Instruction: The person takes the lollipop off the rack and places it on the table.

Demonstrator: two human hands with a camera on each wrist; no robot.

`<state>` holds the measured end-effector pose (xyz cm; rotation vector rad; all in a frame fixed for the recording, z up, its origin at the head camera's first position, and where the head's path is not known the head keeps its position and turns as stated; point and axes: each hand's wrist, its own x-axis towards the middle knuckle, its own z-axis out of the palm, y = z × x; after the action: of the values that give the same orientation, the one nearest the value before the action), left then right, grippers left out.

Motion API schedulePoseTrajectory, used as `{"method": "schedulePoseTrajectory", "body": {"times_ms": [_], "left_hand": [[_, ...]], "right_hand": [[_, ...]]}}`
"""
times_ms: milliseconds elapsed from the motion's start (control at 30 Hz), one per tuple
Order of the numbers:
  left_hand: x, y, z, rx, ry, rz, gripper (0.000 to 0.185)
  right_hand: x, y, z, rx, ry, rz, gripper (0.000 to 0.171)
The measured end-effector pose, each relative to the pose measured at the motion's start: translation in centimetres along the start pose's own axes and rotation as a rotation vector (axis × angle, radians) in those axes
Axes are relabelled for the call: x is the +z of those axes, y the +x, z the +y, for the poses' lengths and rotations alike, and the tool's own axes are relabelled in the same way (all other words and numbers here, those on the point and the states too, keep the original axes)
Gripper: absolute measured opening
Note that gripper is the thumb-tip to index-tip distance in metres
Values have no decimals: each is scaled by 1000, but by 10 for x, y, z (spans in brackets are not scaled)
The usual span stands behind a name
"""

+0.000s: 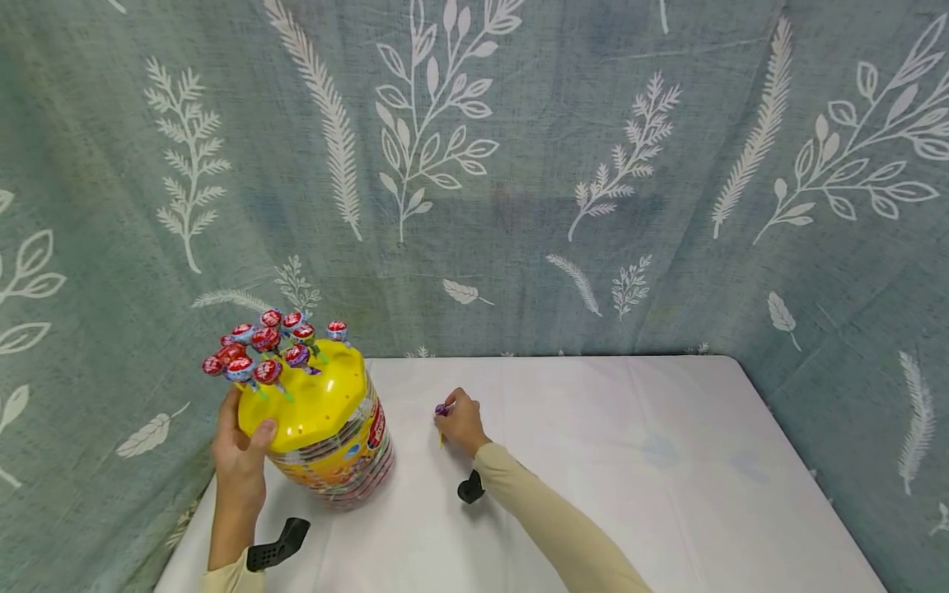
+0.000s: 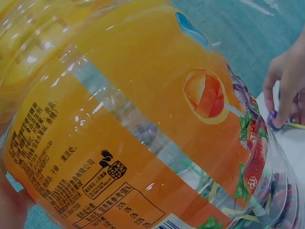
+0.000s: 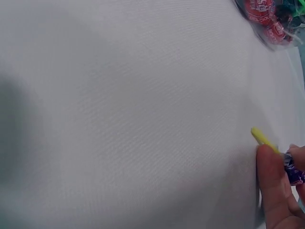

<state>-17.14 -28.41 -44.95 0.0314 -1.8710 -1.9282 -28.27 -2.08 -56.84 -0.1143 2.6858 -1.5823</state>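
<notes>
The tilted clear plastic lollipop jar with its yellow perforated lid [image 1: 326, 428] is gripped by the left hand [image 1: 240, 453] near the bench [image 1: 630, 461] edge — the purple-wrapped yellow-stick lollipop [image 1: 441, 414], pinched on the bench by the right hand [image 1: 463, 422], could slip, or the stuck-in red lollipops [image 1: 259, 346] be shaken loose.

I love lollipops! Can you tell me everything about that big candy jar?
The candy jar is clear plastic with an orange label showing a lollipop picture and small print. Its yellow lid has little holes, and wrapped lollipops, mostly red, stand in them on sticks. More sweets show through the wall near the bottom. It stands tilted on the white table, at its left side. The left hand holds it by the lid's edge.
</notes>
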Motion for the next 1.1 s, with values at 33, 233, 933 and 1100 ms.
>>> {"method": "schedulePoseTrajectory", "body": {"times_ms": [33,233,933,1100], "left_hand": [[0,0,0,1,-5,0,68],[1,0,0,3,-26,-10,68],[2,1,-1,1,-41,-1,68],[1,1,-3,2,-50,11,67]], "right_hand": [[1,0,1,9,6,-8,24],[2,0,8,18,48,-26,24],[-42,7,-28,-134,-99,-50,31],[-55,11,-52,-203,-75,-66,29]]}}
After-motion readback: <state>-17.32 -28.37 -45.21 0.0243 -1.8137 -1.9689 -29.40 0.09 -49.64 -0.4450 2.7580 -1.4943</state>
